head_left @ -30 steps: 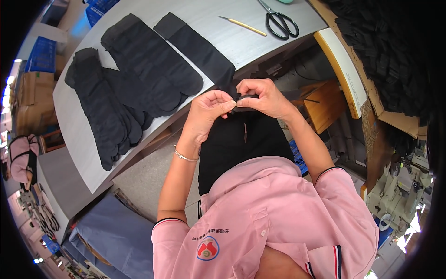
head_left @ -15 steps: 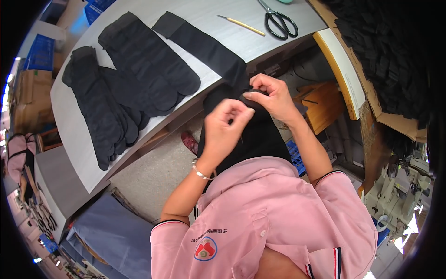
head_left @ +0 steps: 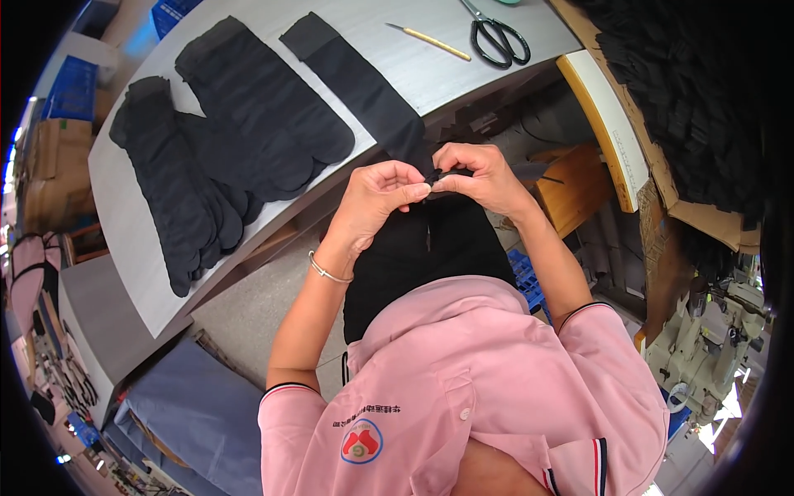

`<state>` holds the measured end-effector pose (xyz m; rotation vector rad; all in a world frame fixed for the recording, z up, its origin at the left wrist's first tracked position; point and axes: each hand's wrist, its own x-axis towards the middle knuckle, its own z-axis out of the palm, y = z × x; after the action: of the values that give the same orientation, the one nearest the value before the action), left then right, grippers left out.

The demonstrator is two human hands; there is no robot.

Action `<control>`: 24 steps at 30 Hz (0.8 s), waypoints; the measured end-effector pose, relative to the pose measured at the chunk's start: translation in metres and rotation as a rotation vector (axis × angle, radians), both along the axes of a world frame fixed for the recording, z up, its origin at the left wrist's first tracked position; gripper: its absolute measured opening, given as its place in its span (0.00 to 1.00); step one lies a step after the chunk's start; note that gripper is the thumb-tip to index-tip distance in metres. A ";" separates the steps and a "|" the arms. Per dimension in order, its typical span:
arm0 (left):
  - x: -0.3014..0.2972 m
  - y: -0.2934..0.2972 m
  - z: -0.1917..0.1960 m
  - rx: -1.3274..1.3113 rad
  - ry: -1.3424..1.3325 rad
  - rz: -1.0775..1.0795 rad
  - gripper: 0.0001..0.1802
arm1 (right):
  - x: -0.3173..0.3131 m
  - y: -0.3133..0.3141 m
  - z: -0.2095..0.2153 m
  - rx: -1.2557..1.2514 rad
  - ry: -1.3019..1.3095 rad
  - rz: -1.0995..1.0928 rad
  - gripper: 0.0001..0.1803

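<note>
My left hand [head_left: 376, 198] and my right hand [head_left: 475, 175] meet just off the edge of the grey table [head_left: 463, 70]. Both pinch the end of a long black sock [head_left: 364, 91] that trails back across the tabletop. The fingertips of the two hands touch at the sock's lower end. Black fabric on my lap [head_left: 430, 256] lies directly below the hands. A thin bracelet circles my left wrist.
Two fanned stacks of black socks [head_left: 178, 186] [head_left: 265, 107] lie on the table's left part. Black scissors [head_left: 496, 37] and a yellow stick [head_left: 430, 41] rest at the far side. A heap of black fabric [head_left: 686, 99] fills a box at right. A sewing machine [head_left: 703, 339] stands lower right.
My left hand lifted away from the sock half a second ago and has come back to meet my right hand at the sock's end.
</note>
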<state>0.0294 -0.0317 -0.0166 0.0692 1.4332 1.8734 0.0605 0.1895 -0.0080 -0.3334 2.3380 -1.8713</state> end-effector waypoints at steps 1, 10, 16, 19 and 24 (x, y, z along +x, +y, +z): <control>-0.001 -0.001 0.000 0.003 0.021 -0.033 0.06 | 0.001 0.000 0.000 0.006 -0.004 0.002 0.11; 0.021 0.016 -0.001 -0.318 0.395 0.137 0.07 | 0.012 -0.019 -0.009 0.044 -0.054 -0.196 0.08; 0.037 0.024 -0.006 -0.473 0.635 0.301 0.06 | 0.020 -0.037 -0.009 0.230 0.117 -0.364 0.07; 0.038 0.030 -0.012 -0.338 0.476 0.336 0.06 | 0.021 -0.042 -0.010 0.287 0.178 -0.436 0.07; 0.043 0.032 -0.019 -0.366 0.509 0.328 0.05 | 0.017 -0.042 -0.017 0.050 0.079 -0.474 0.07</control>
<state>0.0727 0.0004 -0.0355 0.1469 2.2339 1.8944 0.0775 0.1479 -0.0253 0.1756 2.6930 -2.0077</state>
